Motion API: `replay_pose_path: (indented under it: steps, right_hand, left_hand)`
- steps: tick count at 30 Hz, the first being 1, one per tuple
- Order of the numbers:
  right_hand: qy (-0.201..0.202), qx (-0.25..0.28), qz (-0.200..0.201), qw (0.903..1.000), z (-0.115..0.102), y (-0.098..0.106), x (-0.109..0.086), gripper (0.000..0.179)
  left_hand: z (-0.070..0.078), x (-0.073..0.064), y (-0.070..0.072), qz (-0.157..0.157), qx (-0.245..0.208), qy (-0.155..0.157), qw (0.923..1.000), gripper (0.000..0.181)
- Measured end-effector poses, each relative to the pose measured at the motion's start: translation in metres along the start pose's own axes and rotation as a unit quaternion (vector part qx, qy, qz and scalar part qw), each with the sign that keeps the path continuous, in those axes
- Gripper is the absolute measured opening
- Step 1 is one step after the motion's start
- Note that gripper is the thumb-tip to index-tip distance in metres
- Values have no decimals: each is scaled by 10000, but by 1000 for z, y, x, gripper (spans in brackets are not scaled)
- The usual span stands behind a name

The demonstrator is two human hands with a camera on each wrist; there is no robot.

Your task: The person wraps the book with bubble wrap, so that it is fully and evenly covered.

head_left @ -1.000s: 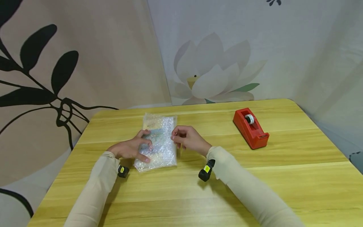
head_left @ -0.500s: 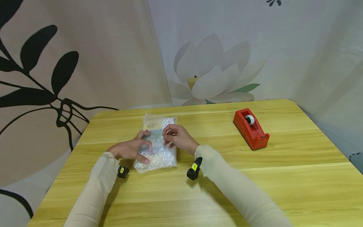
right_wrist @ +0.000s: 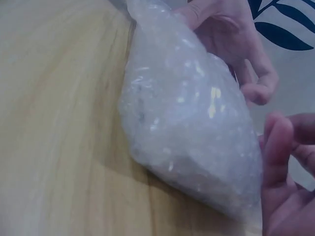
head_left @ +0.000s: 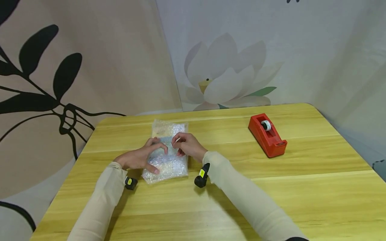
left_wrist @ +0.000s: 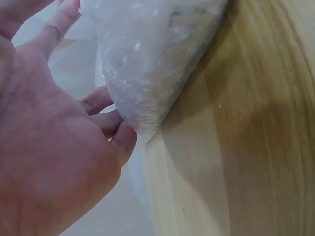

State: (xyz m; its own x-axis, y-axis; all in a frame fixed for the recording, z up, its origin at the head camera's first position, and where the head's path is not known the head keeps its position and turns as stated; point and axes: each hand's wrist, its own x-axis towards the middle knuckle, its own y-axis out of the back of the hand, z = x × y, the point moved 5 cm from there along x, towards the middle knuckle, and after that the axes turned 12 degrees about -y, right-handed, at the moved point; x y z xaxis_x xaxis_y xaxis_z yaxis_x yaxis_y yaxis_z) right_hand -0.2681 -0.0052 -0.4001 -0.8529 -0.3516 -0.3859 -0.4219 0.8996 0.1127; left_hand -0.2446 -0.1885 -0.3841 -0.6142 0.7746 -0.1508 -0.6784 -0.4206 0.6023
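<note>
A flat package in clear bubble wrap (head_left: 172, 167) lies on the wooden table, with pale yellow and blue showing through. My left hand (head_left: 138, 158) rests on its left side, thumb and fingers spread. In the left wrist view, some fingers (left_wrist: 123, 140) touch the edge of the wrap. Over the package's right half, my right hand (head_left: 190, 145) hovers low or touches it, fingers bent and the thumb close to the index finger. The right wrist view has the thumb (right_wrist: 277, 152) beside the wrap's edge; whether anything thin is pinched there cannot be made out.
A red tape dispenser (head_left: 267, 135) with a small white roll stands toward the back right of the wooden table (head_left: 235, 194). Behind the table hangs a printed cloth (head_left: 120, 57) with leaves and a pale flower.
My right hand has shifted left from the package's right edge onto its upper surface. The left index finger has lifted and stretched slightly to the right. The package stays put.
</note>
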Motion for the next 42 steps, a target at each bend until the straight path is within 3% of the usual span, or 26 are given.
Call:
replay_pose_path:
  steps: [9, 16, 22, 27, 33, 42]
  right_hand:
    - [-181, -196, -74, 9996, -5, -1, 4, 8]
    - [-233, -637, -136, 9976, -13, -6, 6, 7]
    - [-600, -798, -54, 9950, -14, -7, 8, 10]
    - [-896, -768, 17, 9930, -14, -7, 8, 11]
    - [-1072, -770, 161, 9911, -15, -6, 6, 16]
    - [-1220, -869, 330, 9882, -16, -5, 5, 16]
  left_hand:
    - [-1, -1, 1, -61, 8, 221, 9997, 66]
    - [-2, 0, 1, -81, 95, 254, 9996, 66]
    - [-3, 0, 1, -81, 58, 249, 9996, 69]
    - [-3, 0, 2, 44, -32, 88, 9999, 84]
    - [-1, 0, 2, 92, 202, -2, 9998, 112]
    - [2, 2, 1, 15, 352, 31, 9994, 117]
